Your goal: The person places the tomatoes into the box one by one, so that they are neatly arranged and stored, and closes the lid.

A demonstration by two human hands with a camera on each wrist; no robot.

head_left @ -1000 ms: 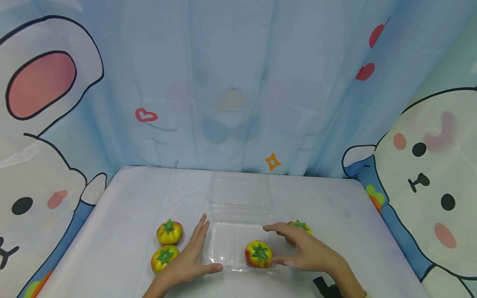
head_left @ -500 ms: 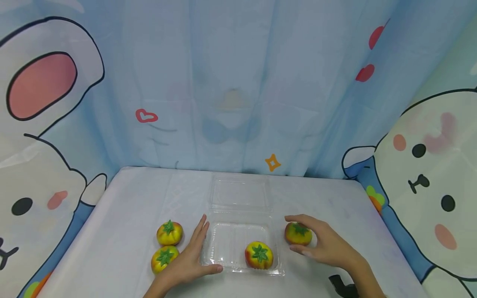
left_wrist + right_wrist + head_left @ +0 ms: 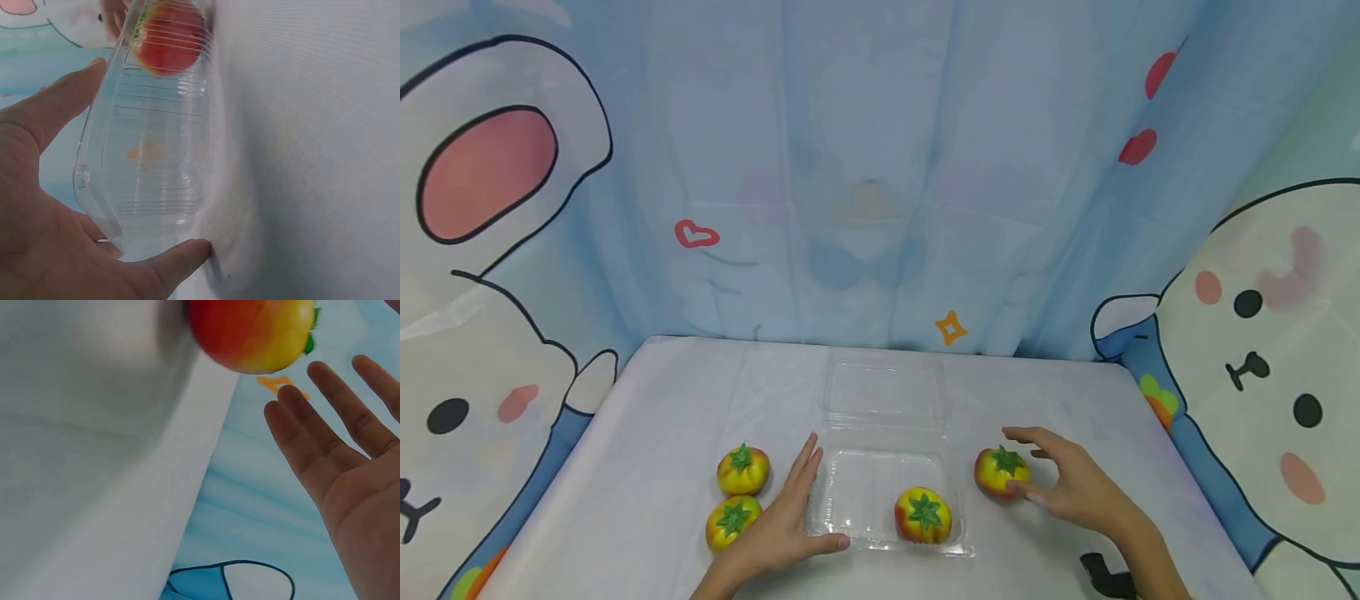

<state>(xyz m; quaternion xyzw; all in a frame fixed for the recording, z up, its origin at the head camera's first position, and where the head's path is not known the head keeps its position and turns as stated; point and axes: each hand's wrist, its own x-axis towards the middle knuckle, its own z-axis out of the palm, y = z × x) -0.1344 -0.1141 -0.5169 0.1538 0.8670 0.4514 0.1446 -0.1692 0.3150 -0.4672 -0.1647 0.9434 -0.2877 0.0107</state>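
Note:
A clear plastic clamshell container [image 3: 857, 492] lies with its lid folded back on the white table. One yellow-and-red toy fruit [image 3: 922, 515] with a green star-shaped leaf sits in its near right corner. My left hand [image 3: 781, 523] stands at the container's left side, fingers and thumb spread; the left wrist view has the fingers along its wall. Right of the container, another toy fruit [image 3: 1002, 472] of the same look rests on the table. My right hand [image 3: 1071, 483] is just right of this fruit, fingers extended and apart from it in the right wrist view [image 3: 350, 444].
Two more such fruits, a far one [image 3: 743, 471] and a near one [image 3: 732, 521], lie left of my left hand. The transparent lid [image 3: 886, 392] lies flat behind the container. A blue printed curtain [image 3: 865, 167] hangs behind the table's back edge.
My right hand has moved right from the container's edge to the fruit beside it, closed around that fruit, then drawn back to the right with fingers loosened. My left hand has stayed put.

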